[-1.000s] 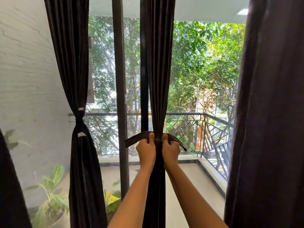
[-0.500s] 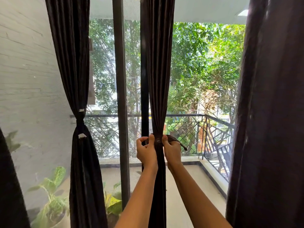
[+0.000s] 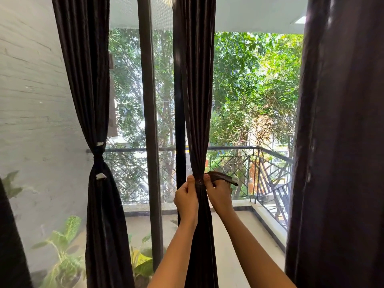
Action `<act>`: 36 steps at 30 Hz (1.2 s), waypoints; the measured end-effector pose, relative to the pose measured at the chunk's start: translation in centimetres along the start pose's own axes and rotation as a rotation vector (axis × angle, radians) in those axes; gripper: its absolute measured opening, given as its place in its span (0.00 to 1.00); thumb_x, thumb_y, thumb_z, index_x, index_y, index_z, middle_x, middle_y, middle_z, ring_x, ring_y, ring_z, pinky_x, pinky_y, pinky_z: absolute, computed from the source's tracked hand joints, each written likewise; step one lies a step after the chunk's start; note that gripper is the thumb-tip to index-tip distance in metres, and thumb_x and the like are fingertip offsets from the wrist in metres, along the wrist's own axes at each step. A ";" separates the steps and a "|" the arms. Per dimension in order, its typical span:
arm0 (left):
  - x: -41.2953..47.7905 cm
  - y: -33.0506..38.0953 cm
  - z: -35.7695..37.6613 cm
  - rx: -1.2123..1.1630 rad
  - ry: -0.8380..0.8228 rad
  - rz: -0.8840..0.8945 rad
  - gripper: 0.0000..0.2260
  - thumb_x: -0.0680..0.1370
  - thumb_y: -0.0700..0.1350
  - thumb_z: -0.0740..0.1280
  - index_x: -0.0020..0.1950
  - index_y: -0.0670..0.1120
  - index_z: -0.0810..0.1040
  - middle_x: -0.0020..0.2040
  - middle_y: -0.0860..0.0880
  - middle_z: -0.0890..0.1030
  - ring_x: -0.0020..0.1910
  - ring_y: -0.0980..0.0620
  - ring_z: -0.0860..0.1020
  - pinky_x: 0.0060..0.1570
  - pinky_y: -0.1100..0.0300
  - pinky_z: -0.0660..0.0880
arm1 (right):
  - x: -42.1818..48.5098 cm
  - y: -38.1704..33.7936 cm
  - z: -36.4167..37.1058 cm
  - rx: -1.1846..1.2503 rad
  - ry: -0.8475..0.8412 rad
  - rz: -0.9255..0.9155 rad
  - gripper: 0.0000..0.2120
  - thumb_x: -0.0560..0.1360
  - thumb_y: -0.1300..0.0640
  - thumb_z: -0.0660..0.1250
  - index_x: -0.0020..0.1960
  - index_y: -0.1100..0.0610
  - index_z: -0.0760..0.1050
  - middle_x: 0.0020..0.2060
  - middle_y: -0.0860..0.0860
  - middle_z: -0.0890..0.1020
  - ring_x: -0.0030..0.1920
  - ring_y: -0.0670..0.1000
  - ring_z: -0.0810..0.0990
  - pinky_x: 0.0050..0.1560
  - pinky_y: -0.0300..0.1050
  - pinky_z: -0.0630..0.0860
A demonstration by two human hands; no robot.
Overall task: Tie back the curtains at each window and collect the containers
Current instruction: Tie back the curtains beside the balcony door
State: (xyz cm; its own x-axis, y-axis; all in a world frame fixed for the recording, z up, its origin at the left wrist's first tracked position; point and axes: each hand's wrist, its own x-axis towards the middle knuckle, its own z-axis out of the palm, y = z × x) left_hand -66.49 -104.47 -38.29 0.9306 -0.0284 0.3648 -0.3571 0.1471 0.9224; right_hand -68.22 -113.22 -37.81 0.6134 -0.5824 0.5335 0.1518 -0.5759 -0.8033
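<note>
Two bare forearms reach up from the bottom edge. The left hand (image 3: 186, 199) curls round the gathered middle curtain (image 3: 196, 100), its thumb pressed up against the left side of the strap (image 3: 220, 177). The right hand (image 3: 219, 195) pinches that strap between thumb and fingers just right of the curtain. The strap is a flat, dark band wound tight round the curtain directly above both hands, and its one loose end juts out to the right over the right hand's knuckles.

Three dark, pleated fabric curtains hang in full view. The middle one is cinched to a narrow waist. The left curtain (image 3: 91, 100) is cinched by its own band (image 3: 98, 157), which shows two small white tabs. The right curtain (image 3: 342, 142) hangs loose and wide. A further dark fabric edge (image 3: 10, 235) shows at lower left.

Behind them stand two dark upright window posts (image 3: 148, 121) with glass between. Beyond the glass sit leafy potted plants (image 3: 62, 256) by a pale textured wall (image 3: 31, 100), then a metal lattice railing (image 3: 270, 163) and dense green trees (image 3: 249, 90).
</note>
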 end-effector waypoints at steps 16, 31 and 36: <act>1.0 -0.4 -2.3 -0.094 -0.472 0.026 0.07 0.73 0.47 0.72 0.49 0.54 0.81 0.47 0.51 0.84 0.44 0.56 0.82 0.44 0.66 0.77 | 1.4 -0.8 -2.7 -0.441 0.019 -0.298 0.12 0.77 0.46 0.64 0.47 0.51 0.83 0.38 0.49 0.84 0.40 0.50 0.82 0.45 0.44 0.72; 2.3 -2.0 -0.6 0.173 -0.209 0.229 0.06 0.72 0.44 0.72 0.49 0.49 0.81 0.42 0.47 0.81 0.40 0.54 0.79 0.39 0.64 0.73 | 0.5 -2.1 -1.6 0.154 -0.015 0.070 0.11 0.72 0.46 0.70 0.39 0.53 0.84 0.30 0.50 0.84 0.35 0.50 0.83 0.42 0.49 0.79; 1.6 -0.8 -0.8 0.369 -0.128 0.382 0.23 0.73 0.44 0.72 0.64 0.47 0.66 0.57 0.49 0.74 0.55 0.53 0.75 0.55 0.56 0.75 | 0.5 -2.0 -1.1 0.274 -0.008 0.151 0.09 0.71 0.48 0.71 0.43 0.53 0.84 0.36 0.49 0.85 0.41 0.50 0.84 0.50 0.52 0.79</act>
State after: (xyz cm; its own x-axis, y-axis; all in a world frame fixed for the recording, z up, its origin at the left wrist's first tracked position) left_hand -64.65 -103.87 -38.56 0.7200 -0.1642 0.6742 -0.6939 -0.1858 0.6957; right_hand -69.09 -113.01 -35.64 0.6508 -0.6443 0.4018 0.2613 -0.3068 -0.9152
